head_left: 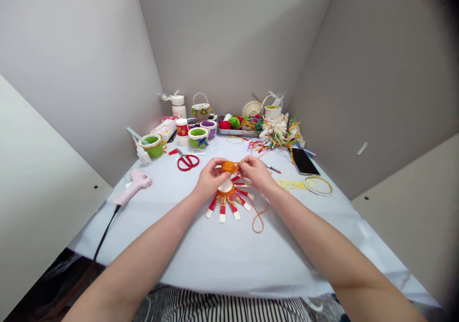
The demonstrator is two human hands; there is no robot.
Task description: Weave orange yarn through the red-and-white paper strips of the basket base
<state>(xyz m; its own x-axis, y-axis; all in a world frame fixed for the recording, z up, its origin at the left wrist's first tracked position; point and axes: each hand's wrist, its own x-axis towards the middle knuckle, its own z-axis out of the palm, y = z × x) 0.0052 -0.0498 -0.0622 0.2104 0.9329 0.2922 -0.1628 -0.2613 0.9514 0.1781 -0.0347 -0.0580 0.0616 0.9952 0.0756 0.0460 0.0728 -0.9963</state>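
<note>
Both hands meet over the middle of the white table. My left hand and my right hand pinch a small ball of orange yarn between their fingertips. Just below them lies a paper cup cut into red-and-white strips that fan out flat, with orange yarn wound round its base. A loose orange strand trails from the ball and loops on the table to the right of the cup.
Red scissors and a pink glue gun with a black cord lie at the left. Decorated cups, a tray of yarn balls and ribbons crowd the back. A black phone, a pen and a ring lie right.
</note>
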